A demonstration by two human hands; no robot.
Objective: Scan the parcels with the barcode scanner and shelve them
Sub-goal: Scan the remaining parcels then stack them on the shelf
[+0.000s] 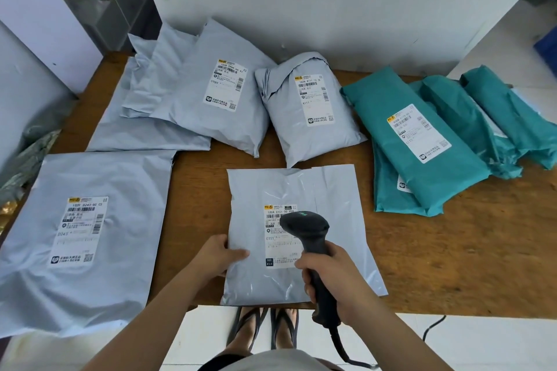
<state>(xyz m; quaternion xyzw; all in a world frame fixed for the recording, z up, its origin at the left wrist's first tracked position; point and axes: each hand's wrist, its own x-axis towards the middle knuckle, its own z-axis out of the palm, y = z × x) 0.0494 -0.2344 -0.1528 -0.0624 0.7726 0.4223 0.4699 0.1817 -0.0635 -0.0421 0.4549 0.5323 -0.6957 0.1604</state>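
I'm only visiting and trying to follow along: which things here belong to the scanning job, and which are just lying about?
Part of the job: barcode scanner in the right hand; grey parcel gripped by the left hand; other grey parcels; teal parcels.

Just lying about: crumpled plastic at far left; blue object at far right.

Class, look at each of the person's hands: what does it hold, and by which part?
The right hand grips the barcode scanner by its handle. The left hand holds the grey parcel at its left edge.
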